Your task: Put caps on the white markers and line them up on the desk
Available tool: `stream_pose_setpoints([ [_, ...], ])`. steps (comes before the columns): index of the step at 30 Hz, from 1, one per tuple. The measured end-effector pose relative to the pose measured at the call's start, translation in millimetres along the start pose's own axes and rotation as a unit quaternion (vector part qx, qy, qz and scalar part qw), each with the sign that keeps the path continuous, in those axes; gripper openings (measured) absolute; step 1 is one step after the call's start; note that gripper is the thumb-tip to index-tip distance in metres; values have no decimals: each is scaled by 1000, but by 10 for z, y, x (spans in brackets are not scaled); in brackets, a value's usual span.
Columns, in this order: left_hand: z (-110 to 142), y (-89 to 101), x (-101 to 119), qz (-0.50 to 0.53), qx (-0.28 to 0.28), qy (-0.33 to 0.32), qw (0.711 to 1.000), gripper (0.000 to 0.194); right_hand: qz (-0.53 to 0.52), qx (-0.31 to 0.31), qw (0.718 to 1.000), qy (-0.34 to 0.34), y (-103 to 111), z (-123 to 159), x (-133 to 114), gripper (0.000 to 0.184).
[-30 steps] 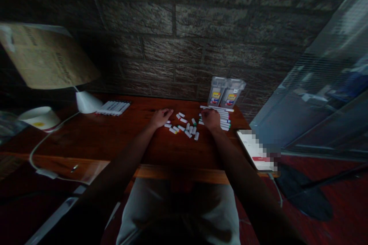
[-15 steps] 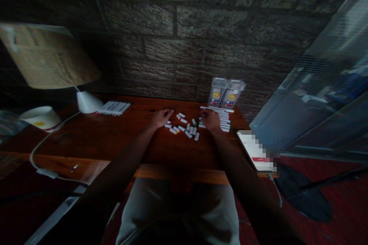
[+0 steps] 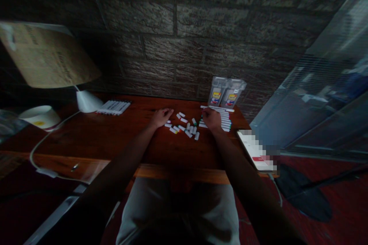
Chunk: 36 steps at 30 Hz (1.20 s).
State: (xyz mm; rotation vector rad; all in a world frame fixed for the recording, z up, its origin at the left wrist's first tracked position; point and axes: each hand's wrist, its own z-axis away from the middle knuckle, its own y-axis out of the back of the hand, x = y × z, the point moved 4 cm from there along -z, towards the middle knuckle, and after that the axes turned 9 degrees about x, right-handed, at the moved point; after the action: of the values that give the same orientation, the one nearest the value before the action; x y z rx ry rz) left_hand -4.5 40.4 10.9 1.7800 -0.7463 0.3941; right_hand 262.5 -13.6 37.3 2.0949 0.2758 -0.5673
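My left hand [image 3: 161, 118] rests on the wooden table, loosely bent, with a gap between thumb and fingers and nothing visible in it. Just right of it lie several loose white marker caps [image 3: 188, 134], some with coloured ends. My right hand [image 3: 212, 119] is over the left part of a row of white markers [image 3: 225, 122] with coloured ends. Its fingers are curled together near the marker ends; whatever they grip is hidden. One white marker [image 3: 229, 110] lies crosswise at the top of the row.
Two clear plastic cases [image 3: 216, 93] with labels stand against the brick wall. More markers [image 3: 114, 107] lie in a row at the left, near a lamp [image 3: 89, 102] and a paper cup [image 3: 40, 118]. A white box-like item [image 3: 249, 146] lies at the table's right edge.
My right hand has shifted very slightly to the right over the marker row. The left hand and the loose caps look the same.
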Motion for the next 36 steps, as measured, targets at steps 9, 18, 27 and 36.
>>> stream_pose_setpoints([
  [9, -7, -15, -10, 12, 4, -12, 1000, 41, -200, -17, 978, 59, -164, 27, -87, 25],
  [18, 3, 12, 28, 13, -1, -5, 1000, 40, -188, 26, 981, 44, -98, 26, -84, 25],
  [27, -11, -16, -15, 7, 0, -5, 1000, 40, -100, 40, 994, -22, -22, 3, -6, 26],
  [36, 4, 10, 18, 1, 0, 2, 1000, 40, -110, 40, 993, -32, -56, -21, 46, 25],
])
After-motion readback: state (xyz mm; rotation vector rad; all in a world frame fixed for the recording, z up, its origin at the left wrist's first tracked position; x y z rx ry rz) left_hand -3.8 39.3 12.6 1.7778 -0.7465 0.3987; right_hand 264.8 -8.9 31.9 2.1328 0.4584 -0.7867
